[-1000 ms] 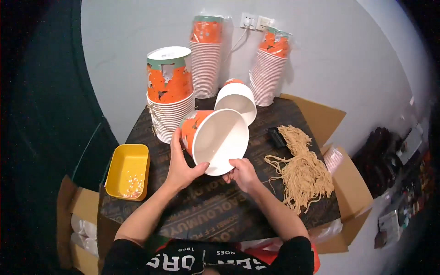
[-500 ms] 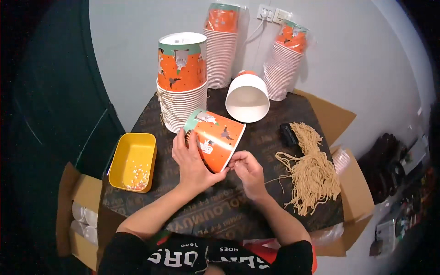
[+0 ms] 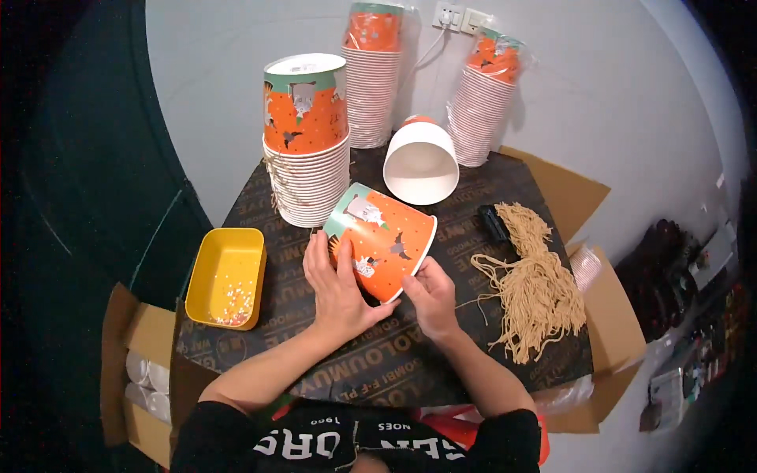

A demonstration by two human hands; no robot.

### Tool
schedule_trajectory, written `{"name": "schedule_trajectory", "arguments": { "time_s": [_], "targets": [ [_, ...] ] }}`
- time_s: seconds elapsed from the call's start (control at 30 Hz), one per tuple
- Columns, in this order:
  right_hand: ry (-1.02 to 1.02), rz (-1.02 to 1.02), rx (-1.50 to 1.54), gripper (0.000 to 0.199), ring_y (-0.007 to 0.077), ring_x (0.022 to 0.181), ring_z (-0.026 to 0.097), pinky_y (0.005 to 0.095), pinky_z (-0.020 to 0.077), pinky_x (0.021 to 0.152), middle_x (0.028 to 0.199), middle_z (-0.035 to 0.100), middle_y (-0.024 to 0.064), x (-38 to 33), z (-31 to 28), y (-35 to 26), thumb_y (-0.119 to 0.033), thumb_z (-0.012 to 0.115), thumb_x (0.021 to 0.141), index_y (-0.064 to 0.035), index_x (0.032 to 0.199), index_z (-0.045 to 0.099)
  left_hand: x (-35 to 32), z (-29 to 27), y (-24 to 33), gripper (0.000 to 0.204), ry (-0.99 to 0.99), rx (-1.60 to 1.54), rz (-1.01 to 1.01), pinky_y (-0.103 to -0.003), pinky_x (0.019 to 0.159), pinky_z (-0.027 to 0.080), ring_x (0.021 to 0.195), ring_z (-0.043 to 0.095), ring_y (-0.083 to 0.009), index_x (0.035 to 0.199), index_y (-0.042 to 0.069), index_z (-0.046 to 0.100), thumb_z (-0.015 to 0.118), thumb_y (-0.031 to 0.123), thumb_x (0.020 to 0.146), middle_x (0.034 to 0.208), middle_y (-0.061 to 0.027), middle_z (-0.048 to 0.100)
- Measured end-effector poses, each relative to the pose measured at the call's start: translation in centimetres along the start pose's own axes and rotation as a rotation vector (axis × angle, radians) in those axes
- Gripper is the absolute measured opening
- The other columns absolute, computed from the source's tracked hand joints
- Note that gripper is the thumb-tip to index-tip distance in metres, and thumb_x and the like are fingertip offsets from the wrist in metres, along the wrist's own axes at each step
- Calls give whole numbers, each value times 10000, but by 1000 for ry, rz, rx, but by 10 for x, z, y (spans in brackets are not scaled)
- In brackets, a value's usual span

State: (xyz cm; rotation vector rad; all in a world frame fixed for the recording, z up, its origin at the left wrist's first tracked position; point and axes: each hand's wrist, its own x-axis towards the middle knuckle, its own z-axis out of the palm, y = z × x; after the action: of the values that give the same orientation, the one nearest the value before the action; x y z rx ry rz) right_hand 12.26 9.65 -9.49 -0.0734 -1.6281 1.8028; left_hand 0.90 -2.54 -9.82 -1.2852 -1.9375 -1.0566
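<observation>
Between the two hands, an orange paper tub tilts, its rim facing lower right. The left hand curves partly open around its side, supporting it; the right hand grips the rim, thumb against the outside. Beyond the left hand rises a nested stack; to that hand's left sits a yellow bin. Right of the right hand lies a tan cord bundle.
</observation>
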Motion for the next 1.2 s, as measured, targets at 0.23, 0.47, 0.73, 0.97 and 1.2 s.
{"name": "schedule_trajectory", "arguments": {
  "time_s": [0.23, 0.47, 0.73, 0.97, 1.2],
  "targets": [
    [-25, 45, 115, 277, 146, 1066, 567, 313, 440, 965, 1170, 584, 103, 0, -4, 6, -116, 570, 951, 36, 1162, 475, 0, 1, -1, 1251, 25, -11, 36, -626, 1056, 201, 1330, 201, -527, 1473, 40, 139, 880, 382, 526, 1444, -336, 161],
    [-35, 88, 208, 459, 192, 1187, 524, 357, 389, 1045, 1293, 523, 135, 0, -4, 8, -123, 587, 928, 70, 1300, 399, -1, 2, -3, 1243, 18, -3, 32, -626, 1058, 203, 1333, 202, -532, 1477, 46, 137, 877, 376, 535, 1446, -335, 159],
    [-57, 82, 211, 496, 192, 1199, 525, 356, 387, 1052, 1315, 520, 139, 0, -6, 8, -114, 575, 929, 74, 1340, 371, -2, 3, -4, 1244, 11, -6, 29, -631, 1065, 192, 1346, 188, -531, 1481, 46, 130, 884, 371, 547, 1450, -334, 151],
    [-35, 32, 184, 344, 171, 1139, 542, 346, 416, 1011, 1253, 543, 139, 2, -11, 17, -106, 586, 925, 47, 1201, 451, -2, 2, -5, 1244, -13, -8, 37, -639, 1068, 185, 1357, 170, -527, 1475, 46, 132, 893, 368, 545, 1453, -332, 138],
    [10, 64, 128, 271, 153, 1030, 582, 313, 452, 951, 1106, 597, 102, 3, -8, 12, -68, 616, 910, 39, 1113, 471, -2, 2, -7, 1216, -39, -24, 39, -647, 1076, 156, 1363, 161, -518, 1470, 38, 132, 878, 370, 568, 1457, -335, 135]
  ]
}}
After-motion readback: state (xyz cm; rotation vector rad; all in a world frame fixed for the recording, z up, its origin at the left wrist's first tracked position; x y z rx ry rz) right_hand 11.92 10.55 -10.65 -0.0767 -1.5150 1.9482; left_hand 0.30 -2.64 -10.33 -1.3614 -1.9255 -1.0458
